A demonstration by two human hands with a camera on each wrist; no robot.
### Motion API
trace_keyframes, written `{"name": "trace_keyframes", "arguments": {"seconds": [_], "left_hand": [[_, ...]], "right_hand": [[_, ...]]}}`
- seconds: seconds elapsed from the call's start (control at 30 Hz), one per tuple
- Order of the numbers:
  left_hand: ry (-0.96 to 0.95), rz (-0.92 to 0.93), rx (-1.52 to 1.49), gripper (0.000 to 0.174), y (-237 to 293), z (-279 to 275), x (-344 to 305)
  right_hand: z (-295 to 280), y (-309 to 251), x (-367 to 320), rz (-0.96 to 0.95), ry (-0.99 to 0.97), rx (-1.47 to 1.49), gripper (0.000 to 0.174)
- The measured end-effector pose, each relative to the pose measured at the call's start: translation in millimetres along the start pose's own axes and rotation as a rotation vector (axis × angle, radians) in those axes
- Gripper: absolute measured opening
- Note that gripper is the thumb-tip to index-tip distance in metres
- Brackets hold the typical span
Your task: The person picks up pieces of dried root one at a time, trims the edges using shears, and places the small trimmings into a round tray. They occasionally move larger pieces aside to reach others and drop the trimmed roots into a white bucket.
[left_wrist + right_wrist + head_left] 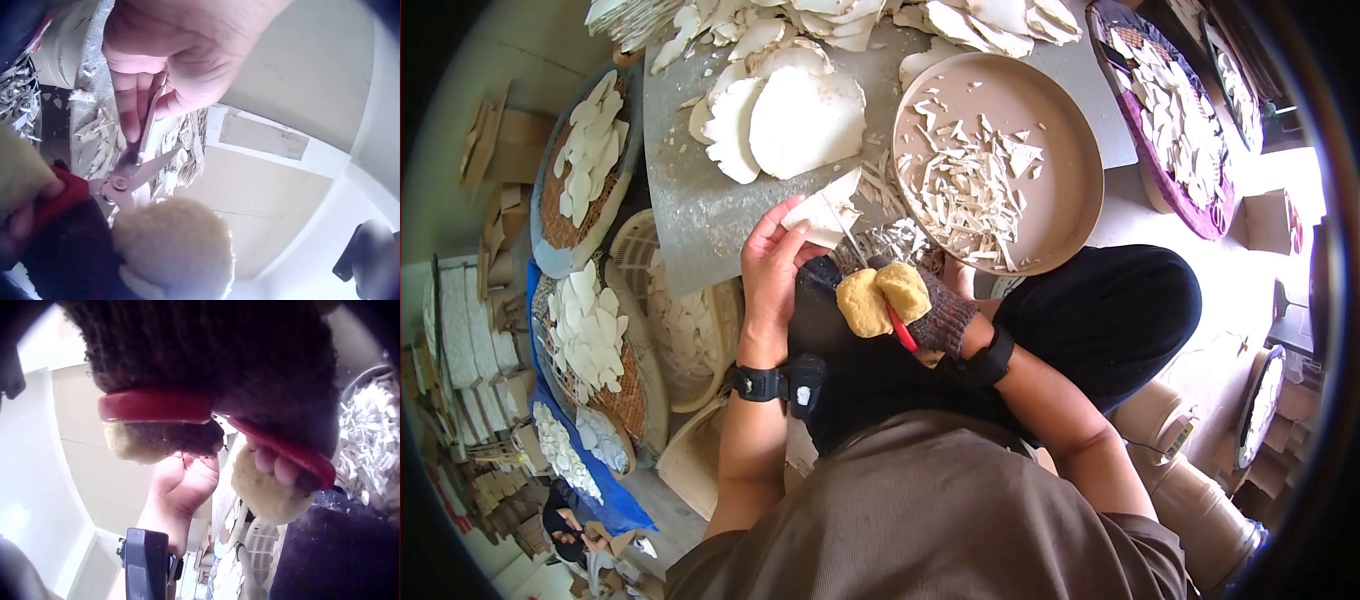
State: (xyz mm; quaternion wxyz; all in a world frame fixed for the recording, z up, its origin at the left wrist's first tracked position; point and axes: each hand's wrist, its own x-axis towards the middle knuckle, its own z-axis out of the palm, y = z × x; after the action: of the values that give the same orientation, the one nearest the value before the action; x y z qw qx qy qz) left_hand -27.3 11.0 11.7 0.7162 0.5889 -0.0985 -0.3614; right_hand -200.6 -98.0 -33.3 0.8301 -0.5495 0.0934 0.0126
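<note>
My left hand (772,268) pinches a thin, pale dried slice (825,218) between thumb and fingers, over the near edge of the metal table. My right hand (948,312), in a dark knitted glove with bare fingertips, grips scissors (119,182) by their red handles (156,407). Yellow foam pads (865,303) wrap around the handles. In the left wrist view the blades stand apart, right at the lower edge of the slice; the left hand's fingers (128,112) are just above them.
A round brown tray (1065,200) with cut strips sits at the near right of the table (690,215). Large pale slices (810,120) are piled toward the back. Baskets of slices (580,320) stand at the left, and a purple-rimmed basket (1215,215) at the right.
</note>
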Motion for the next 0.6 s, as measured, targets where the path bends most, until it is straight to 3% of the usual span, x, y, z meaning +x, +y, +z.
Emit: {"name": "trace_keyframes", "arguments": {"seconds": [0.1,0.2,0.4,0.5,0.53,0.6], "left_hand": [[-0.024,-0.030,0.013,0.031,7,-8,10],[-0.013,-0.059,0.033,0.032,7,-13,16],[-0.014,-0.099,0.066,0.032,-4,-16,22],[-0.006,-0.068,0.109,0.032,-6,-17,19],[0.001,-0.051,0.136,0.032,0,-23,14],[0.065,-0.012,0.227,0.032,14,-54,5]], "right_hand": [[4,1,4,0.001,0.027,0.315,0.031],[11,-1,15,-0.001,-0.068,0.537,0.031],[15,7,18,0.011,0.055,0.385,0.033],[4,27,15,0.088,0.067,0.180,0.031],[-3,53,15,0.064,0.074,-0.019,0.029],[3,27,8,-0.013,0.028,-0.576,0.023]]}}
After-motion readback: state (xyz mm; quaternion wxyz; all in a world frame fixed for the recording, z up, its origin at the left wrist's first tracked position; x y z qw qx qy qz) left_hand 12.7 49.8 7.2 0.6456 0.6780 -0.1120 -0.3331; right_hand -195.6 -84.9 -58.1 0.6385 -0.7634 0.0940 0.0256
